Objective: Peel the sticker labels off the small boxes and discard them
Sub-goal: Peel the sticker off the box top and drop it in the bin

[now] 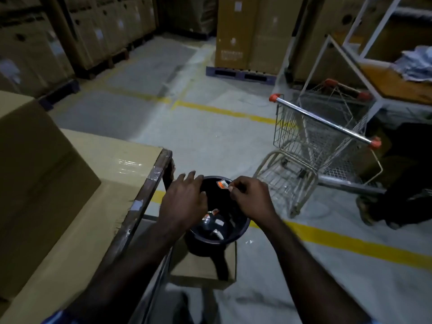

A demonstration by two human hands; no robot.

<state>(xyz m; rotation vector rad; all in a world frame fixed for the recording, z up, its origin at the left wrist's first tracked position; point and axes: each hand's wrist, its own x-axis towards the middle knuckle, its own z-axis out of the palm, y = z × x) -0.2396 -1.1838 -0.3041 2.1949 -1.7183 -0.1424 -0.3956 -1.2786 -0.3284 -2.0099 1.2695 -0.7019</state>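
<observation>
Head view, dim warehouse aisle. Right hand (251,199) above the far rim of a black bin (240,226), thumb and fingertips pinched on one edge of a small white-and-orange sticker label (222,184), label hanging over the bin opening. Left hand (184,202) over the bin's left rim, fingers spread and slightly curled, holding nothing visible. Hands near each other, not touching. Several discarded labels (214,212) at the bottom of the bin, white and orange. Bin standing on a low cardboard box (201,270). At left, large cardboard cartons (77,206) sealed with clear tape, on a trolley-like frame. At right, an empty wire shopping cart (320,136) with orange handle ends. Grey floor with yellow line markings (350,244). Small boxes themselves not identifiable here.
</observation>
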